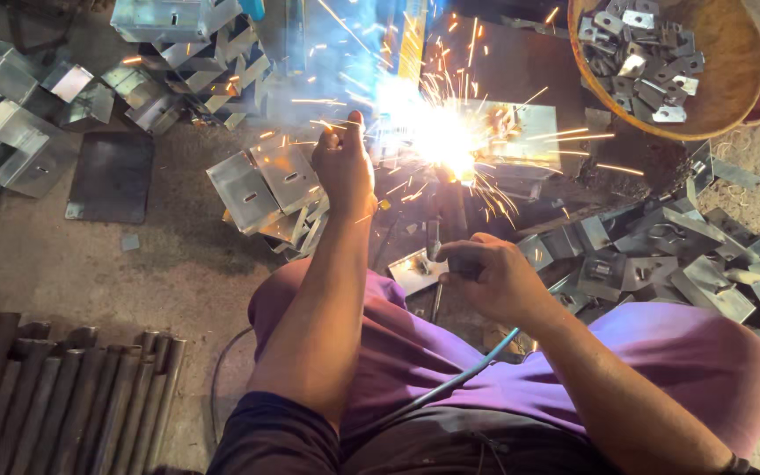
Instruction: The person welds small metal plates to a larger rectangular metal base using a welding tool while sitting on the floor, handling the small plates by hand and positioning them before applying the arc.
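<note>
Arc is struck on the bracket plate, a flat bright galvanised piece lying on the dark work surface in the far centre of the scene, just right of the glare. The weld point sits at the plate's left edge; sparks fan out to the right and toward me.

Right hand: closed around the electrode holder, whose dark shaft runs from the fist up toward the arc. A blue cable trails back across my lap.

Left hand: reaching far, fingers curled, resting at or on the workpiece just left of the glare. I cannot tell whether it grips anything; the flare washes out the fingertips.

My judgement on doing this well: hold the rod tip steady with a short arc, keep the left hand bracing but clear of the spark fan, and keep the plate flat so the bead lands on the seam.

Plate appearance: dull silver, rectangular, with a darker scorched patch near its middle. Finer detail is lost in the brightness.

Surroundings: a stack of folded zinc brackets just left of my left hand, more brackets heaped near right, a round basket of small clips at far right, steel bars near left.
</note>
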